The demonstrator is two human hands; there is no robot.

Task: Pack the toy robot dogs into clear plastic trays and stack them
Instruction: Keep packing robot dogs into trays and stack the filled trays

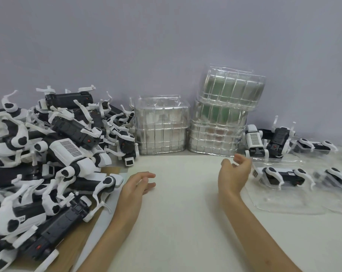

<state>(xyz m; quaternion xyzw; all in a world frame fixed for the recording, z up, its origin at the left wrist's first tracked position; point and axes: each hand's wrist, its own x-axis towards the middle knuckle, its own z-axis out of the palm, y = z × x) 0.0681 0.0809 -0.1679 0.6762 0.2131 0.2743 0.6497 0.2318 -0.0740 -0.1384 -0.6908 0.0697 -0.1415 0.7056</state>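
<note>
Head: left hand [135, 184], right hand [234, 173] (both empty)

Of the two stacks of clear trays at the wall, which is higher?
The right stack, whose upper trays look green inside; it rises well above the left stack beside the dog pile.

Left hand [138, 183] and right hand [234, 173] both relaxed, empty

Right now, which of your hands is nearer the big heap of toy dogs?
Left. The left hand is just beside the heap; the right hand is farther off, across the table.
</note>
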